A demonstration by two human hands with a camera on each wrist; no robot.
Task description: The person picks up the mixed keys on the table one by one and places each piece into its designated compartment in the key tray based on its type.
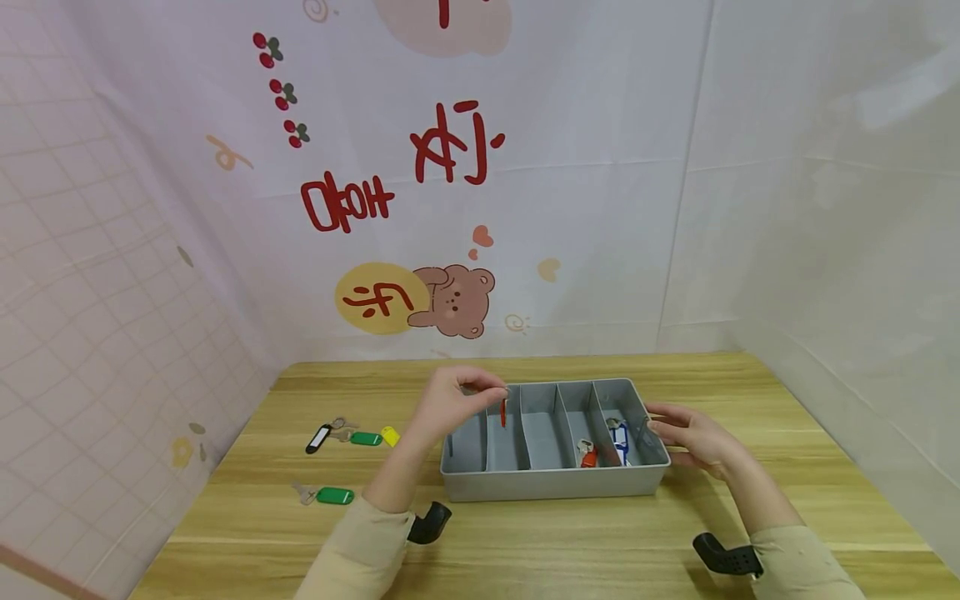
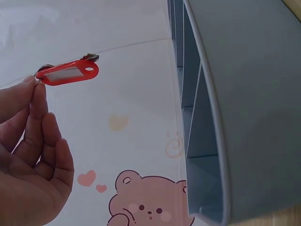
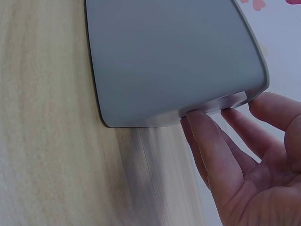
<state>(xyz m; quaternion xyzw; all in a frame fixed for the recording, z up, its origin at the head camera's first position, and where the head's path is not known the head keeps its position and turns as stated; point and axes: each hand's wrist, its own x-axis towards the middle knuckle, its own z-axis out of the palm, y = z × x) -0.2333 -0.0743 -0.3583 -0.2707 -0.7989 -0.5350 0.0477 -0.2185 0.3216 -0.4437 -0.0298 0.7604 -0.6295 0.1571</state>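
My left hand (image 1: pixel 450 408) pinches a red key tag (image 2: pixel 70 73) with its key by the ring end, between thumb and index finger. In the head view the tag hangs over the second compartment from the left of a grey divided tray (image 1: pixel 555 483). My right hand (image 1: pixel 697 437) rests at the tray's right end. In the right wrist view its fingers (image 3: pixel 214 150) touch the outer end wall, with the thumb close by the rim. Blue key tags (image 1: pixel 620 440) lie in the rightmost compartment, and a red key tag (image 1: pixel 588 456) lies in the one beside it.
Left of the tray on the wooden table (image 1: pixel 555 550) lie a black-framed key tag (image 1: pixel 318 438), a green tag (image 1: pixel 366 438) and a yellow tag (image 1: pixel 391 436). Another green tag (image 1: pixel 334 496) with a key lies nearer. A decorated white curtain (image 1: pixel 600 208) hangs behind the table.
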